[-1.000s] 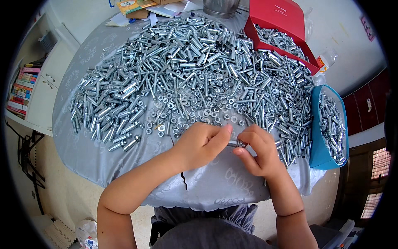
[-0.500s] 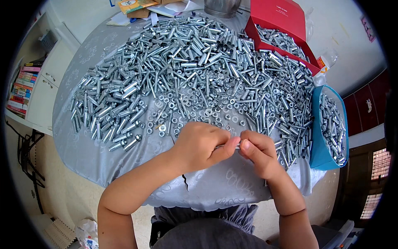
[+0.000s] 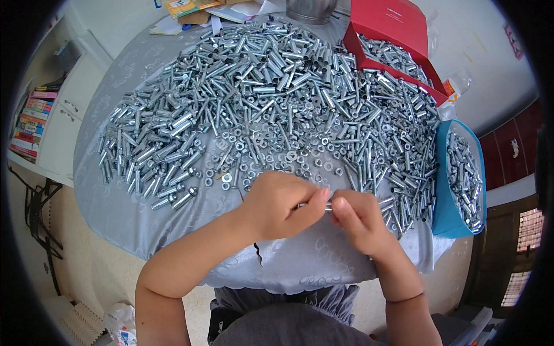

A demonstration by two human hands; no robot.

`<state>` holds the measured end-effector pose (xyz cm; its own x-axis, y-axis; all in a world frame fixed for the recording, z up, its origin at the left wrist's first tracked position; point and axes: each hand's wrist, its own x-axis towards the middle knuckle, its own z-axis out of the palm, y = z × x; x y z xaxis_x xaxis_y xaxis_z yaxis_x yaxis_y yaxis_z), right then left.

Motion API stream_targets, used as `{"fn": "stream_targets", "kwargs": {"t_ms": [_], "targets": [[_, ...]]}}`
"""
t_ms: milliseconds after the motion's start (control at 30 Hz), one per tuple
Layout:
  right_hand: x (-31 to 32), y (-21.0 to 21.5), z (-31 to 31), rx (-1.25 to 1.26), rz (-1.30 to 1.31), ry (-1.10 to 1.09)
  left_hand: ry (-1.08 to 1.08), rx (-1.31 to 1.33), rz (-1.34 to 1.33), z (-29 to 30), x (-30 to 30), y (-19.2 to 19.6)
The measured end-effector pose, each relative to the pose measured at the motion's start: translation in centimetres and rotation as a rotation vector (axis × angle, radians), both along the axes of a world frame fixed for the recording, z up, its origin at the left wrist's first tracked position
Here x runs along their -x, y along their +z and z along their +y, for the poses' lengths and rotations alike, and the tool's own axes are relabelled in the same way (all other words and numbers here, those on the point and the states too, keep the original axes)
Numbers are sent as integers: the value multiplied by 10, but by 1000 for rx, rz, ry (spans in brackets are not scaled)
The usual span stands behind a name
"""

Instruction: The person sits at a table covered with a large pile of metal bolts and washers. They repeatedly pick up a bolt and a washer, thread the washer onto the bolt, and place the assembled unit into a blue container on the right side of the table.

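My left hand (image 3: 283,205) and my right hand (image 3: 359,222) meet over the near part of the table. Both are closed around a thin silver bolt (image 3: 328,207), each at one end. Only short stretches of its metal show; fingers hide the rest, including any nut or washer on it. Just beyond my hands lie scattered washers and nuts (image 3: 291,155). Behind them spreads a big heap of loose bolts and metal sleeves (image 3: 271,72). To the left of my left hand, bolts with sleeves and nuts on them (image 3: 183,198) lie at the heap's edge.
A red box (image 3: 386,20) with metal parts stands at the back right. The blue fabric bin (image 3: 447,213) on the right holds more. At the back are a metal pot (image 3: 311,10) and papers (image 3: 236,11). A grey patterned cloth (image 3: 121,219) covers the round table.
The fingers of my right hand have shifted and turned slightly around the bolt, a little more of which shows between my hands. My left hand has barely moved.
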<state>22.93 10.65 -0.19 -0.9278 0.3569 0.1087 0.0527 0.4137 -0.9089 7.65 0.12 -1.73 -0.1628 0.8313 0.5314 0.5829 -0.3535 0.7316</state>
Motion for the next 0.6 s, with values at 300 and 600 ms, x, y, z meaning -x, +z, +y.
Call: {"fn": "stream_targets", "kwargs": {"t_ms": [300, 600], "targets": [[2, 0, 3, -384, 283, 14, -142, 454, -490, -3, 0, 3], [2, -6, 1, -44, 91, -93, -39, 75, 112, 0, -5, 1]]}}
